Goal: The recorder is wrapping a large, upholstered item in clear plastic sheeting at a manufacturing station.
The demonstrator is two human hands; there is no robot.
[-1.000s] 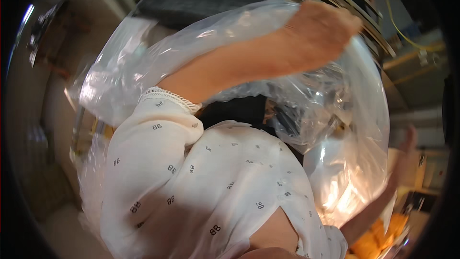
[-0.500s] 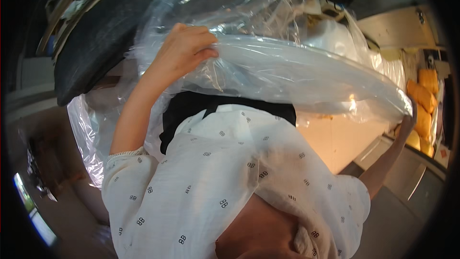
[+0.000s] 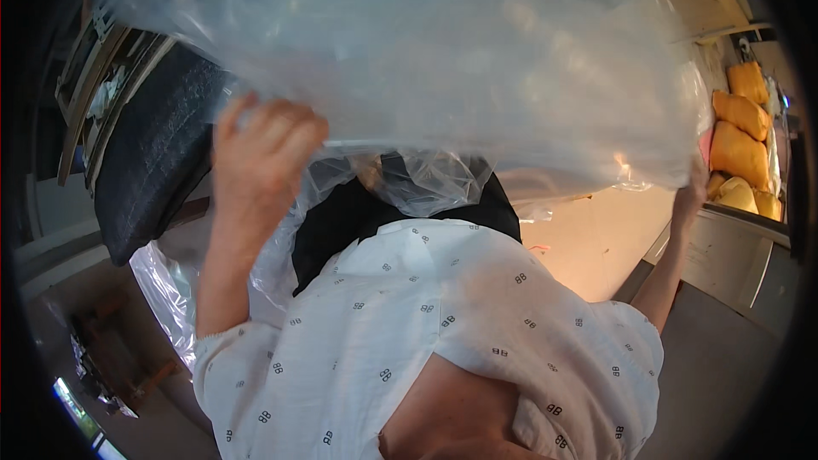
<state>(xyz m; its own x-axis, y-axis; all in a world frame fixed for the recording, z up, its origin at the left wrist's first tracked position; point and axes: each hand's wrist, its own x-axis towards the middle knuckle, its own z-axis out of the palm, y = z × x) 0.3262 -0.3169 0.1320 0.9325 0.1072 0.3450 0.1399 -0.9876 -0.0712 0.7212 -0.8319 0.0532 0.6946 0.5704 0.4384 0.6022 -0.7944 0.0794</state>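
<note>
A large clear plastic sheet (image 3: 443, 60) stretches between my hands and fills the upper middle of the view, partly blurred. My left hand (image 3: 264, 149) is closed at its near left edge, with the fingers curled and slightly smeared. Far to the right, my right hand (image 3: 692, 192) is closed on the sheet's right edge, its fingers partly hidden. Under the raised sheet, crumpled clear plastic (image 3: 434, 183) lies against the black cloth (image 3: 341, 217) at my lap.
A dark padded cushion (image 3: 158, 136) lies at the left, beside stacked frames. Yellow-orange bundles (image 3: 740, 149) are piled at the far right near a wooden cabinet door (image 3: 699, 0). A pale board (image 3: 605, 243) extends below the sheet, and more clear plastic (image 3: 162, 290) hangs at the left.
The plastic sheet has risen and spread, covering more of the upper view. My left hand has moved left and nearer to me; my right hand has shifted slightly left.
</note>
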